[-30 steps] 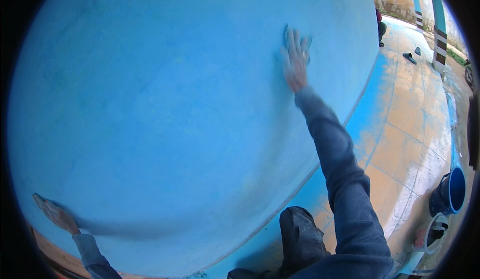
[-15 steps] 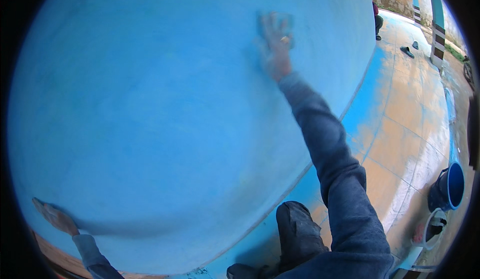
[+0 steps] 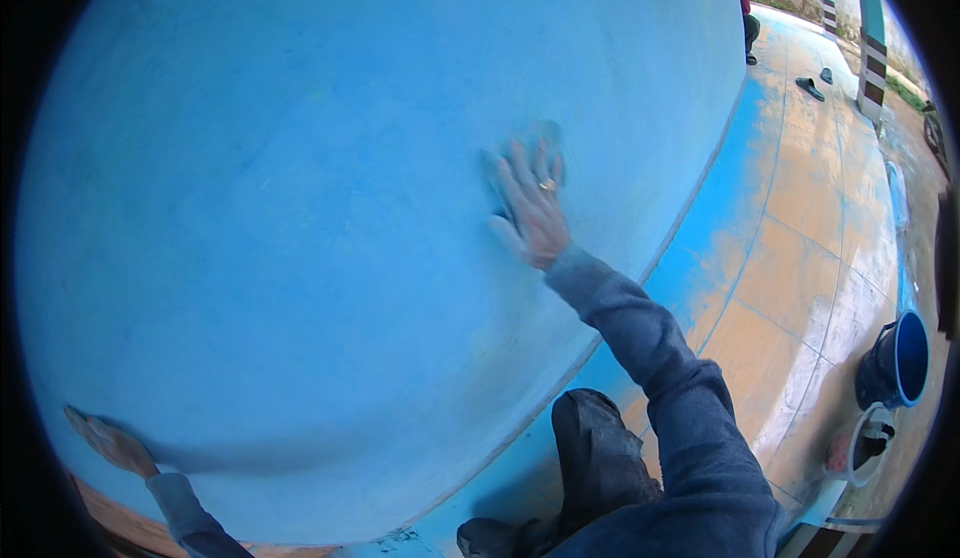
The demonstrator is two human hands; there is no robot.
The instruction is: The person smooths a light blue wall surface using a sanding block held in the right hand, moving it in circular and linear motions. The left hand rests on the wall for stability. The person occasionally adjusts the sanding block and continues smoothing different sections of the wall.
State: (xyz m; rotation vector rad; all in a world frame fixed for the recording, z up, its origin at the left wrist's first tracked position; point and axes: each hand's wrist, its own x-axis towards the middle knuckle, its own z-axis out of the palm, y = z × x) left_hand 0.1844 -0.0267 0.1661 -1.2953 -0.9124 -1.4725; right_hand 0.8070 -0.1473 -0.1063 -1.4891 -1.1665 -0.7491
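A broad light-blue wall [image 3: 300, 218] fills most of the view. My right hand [image 3: 535, 208], with a ring on one finger, lies flat against it right of the middle. Under its fingers shows a thin grey-green sheet [image 3: 549, 134] that looks like sandpaper, its edges sticking out past the fingertips and smeared by motion. Far down at the lower left, my left hand [image 3: 110, 445] rests on the wall with its fingers stretched out and nothing in it. A long soft shadow runs along the wall to the right of that hand.
Tan floor tiles [image 3: 790, 258] carry blue dust along the wall's foot. A dark blue bucket [image 3: 885, 363] and a whitish pail [image 3: 848, 453] with things inside stand at the right. Dark sandals [image 3: 811, 89] lie farther off, near a striped pillar [image 3: 872, 68]. Another person [image 3: 750, 33] is partly visible beyond the wall's edge.
My right hand has slid down the wall and slightly left, the sheet moving with it, and the right elbow bends more. My left hand stays almost in place.
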